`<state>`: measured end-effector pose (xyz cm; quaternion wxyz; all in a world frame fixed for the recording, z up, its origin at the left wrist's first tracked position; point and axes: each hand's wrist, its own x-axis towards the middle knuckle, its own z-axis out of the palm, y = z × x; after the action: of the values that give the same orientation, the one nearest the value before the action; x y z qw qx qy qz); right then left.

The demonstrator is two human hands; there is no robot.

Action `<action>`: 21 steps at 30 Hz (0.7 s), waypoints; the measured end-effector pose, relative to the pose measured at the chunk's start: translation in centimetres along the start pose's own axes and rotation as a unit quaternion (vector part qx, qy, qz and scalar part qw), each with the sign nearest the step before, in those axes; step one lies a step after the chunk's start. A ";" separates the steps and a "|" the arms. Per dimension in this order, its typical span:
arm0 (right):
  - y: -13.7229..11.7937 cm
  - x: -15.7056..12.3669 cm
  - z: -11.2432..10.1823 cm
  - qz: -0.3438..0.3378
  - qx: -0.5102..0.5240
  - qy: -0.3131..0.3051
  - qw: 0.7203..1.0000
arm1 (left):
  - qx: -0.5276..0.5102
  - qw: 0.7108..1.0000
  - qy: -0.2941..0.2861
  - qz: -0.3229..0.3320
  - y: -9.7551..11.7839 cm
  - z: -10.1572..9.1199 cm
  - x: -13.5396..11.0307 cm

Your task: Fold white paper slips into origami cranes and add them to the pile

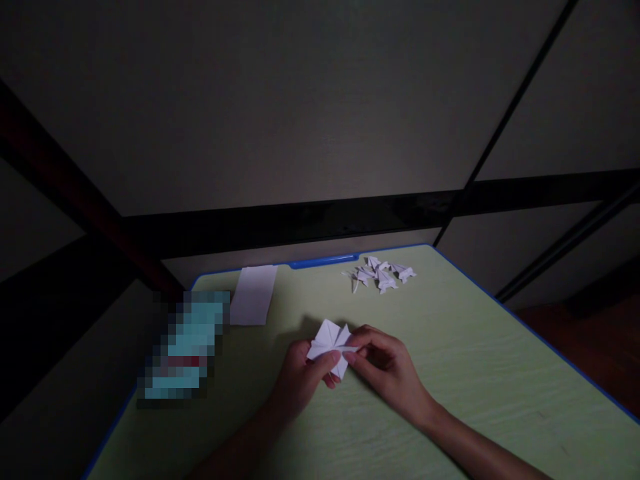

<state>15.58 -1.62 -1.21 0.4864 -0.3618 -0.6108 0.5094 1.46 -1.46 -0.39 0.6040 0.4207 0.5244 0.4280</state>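
Observation:
A partly folded piece of white origami paper (327, 335) is held above the table, its creased flaps spread out in several points. My left hand (301, 373) grips it from the left, thumb pressed on top near the middle and fingers underneath. From the other side my right hand (387, 363) pinches a narrow flap between thumb and index finger. The fingers under the paper are mostly hidden. Farther back on the table lie several finished-looking folded white paper figures (384, 277), close together, with thin white strips beside them.
White paper sheets (254, 295) lie at the back left. A blurred-out light blue item (193, 343) rests along the left edge. The pale green table (480, 373) has a blue rim and a blue handle (325, 261) at the back, against a panelled wall.

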 end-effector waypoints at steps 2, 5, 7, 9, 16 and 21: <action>0.0 0.1 0.1 -0.008 -0.007 0.013 1.000 | 0.001 1.000 0.001 0.003 0.1 0.0 -0.1; -0.1 0.2 0.1 -0.016 -0.009 0.032 0.999 | -0.002 1.000 0.000 0.006 0.2 0.0 -0.2; -0.1 0.3 0.0 -0.010 -0.001 0.039 0.999 | -0.009 1.000 0.002 0.004 0.1 0.0 -0.2; -0.1 0.3 0.0 -0.006 0.009 0.045 0.999 | -0.017 1.000 0.006 -0.003 0.0 0.0 -0.1; 0.3 0.5 -0.5 -0.021 0.033 0.030 0.999 | -0.019 1.000 0.008 0.005 -0.4 -0.2 0.0; 0.3 0.5 -1.1 -0.046 -0.007 -0.006 0.999 | -0.007 1.000 -0.010 0.012 -0.2 -0.3 -0.1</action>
<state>16.46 -0.82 -1.38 0.5028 -0.3338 -0.6334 0.4843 1.16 -1.61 -0.61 0.6066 0.4270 0.5103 0.4350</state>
